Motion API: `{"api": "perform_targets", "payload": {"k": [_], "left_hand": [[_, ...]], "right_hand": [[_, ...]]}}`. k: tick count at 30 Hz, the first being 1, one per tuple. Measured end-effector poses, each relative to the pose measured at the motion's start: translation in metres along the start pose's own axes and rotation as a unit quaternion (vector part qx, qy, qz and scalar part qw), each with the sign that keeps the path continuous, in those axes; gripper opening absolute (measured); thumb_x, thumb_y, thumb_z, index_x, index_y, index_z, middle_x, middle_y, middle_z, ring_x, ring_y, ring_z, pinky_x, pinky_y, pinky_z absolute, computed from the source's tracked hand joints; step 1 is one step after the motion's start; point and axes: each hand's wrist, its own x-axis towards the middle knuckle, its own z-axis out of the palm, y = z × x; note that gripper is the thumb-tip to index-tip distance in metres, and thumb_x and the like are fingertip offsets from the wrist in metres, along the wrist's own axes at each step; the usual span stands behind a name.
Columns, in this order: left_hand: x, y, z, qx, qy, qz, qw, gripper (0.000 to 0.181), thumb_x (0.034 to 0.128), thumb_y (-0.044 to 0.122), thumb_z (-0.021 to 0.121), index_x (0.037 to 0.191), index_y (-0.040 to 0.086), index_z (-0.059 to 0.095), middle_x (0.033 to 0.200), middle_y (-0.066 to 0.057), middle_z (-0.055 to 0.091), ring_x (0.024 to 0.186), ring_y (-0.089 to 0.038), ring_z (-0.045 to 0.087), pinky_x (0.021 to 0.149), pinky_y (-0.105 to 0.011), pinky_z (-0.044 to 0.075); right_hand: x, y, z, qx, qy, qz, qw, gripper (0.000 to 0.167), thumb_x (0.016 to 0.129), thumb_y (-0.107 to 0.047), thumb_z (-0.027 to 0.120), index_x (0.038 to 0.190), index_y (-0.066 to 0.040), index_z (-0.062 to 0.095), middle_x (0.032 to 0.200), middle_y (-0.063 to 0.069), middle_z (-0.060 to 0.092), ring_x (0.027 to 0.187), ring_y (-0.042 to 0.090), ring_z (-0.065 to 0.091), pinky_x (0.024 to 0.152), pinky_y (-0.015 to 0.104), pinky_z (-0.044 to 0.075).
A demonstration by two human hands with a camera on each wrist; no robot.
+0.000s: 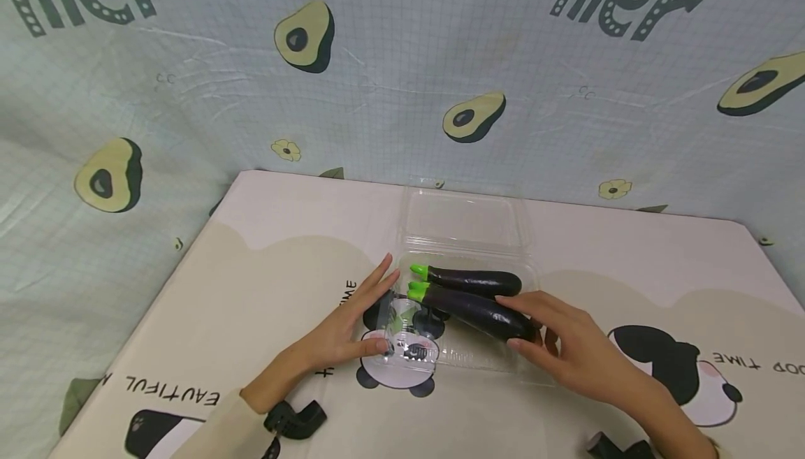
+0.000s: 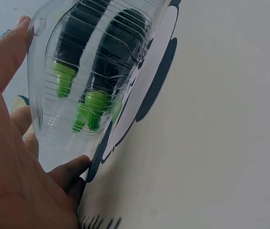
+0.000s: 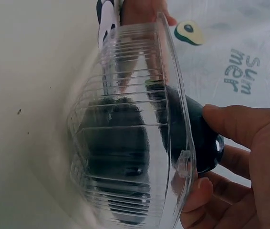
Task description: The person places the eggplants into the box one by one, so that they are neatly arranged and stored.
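Two dark purple eggplants with green stems lie side by side in a clear plastic clamshell container (image 1: 474, 358). The far eggplant (image 1: 481, 281) rests in the base. My right hand (image 1: 569, 344) grips the thick end of the nearer eggplant (image 1: 478, 311), thumb on one side and fingers on the other. In the right wrist view that held eggplant (image 3: 202, 138) reaches past the container's rim. At the container's left side is my left hand (image 1: 349, 326), fingers spread and fairly straight. One of its fingertips touches the rim in the left wrist view.
The container's lid (image 1: 465, 218) stands folded back at the far side, near the table's back edge. A cloth printed with pandas and lettering covers the table (image 1: 264, 305). Behind it hangs an avocado-print curtain (image 1: 390, 47). Black wrist mounts (image 1: 295, 420) sit on both forearms.
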Motion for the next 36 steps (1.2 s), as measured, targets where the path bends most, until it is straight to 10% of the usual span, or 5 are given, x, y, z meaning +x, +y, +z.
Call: {"api": "perform_targets", "payload": {"k": [36], "left_hand": [[0.0,-0.001,0.0,0.004,0.0,0.006,1.0,0.085,0.089,0.052,0.059,0.154,0.013,0.02,0.161,-0.006,-0.001,0.145,-0.028,0.003,0.105,-0.066,0.016]], "right_hand": [[0.007,-0.009,0.012,0.007,-0.05,-0.015,0.9986,0.044,0.087,-0.016,0.071,0.13,-0.013,0.06,0.118,-0.002,0.056,0.065,-0.004,0.046,0.053,0.015,0.043]]}}
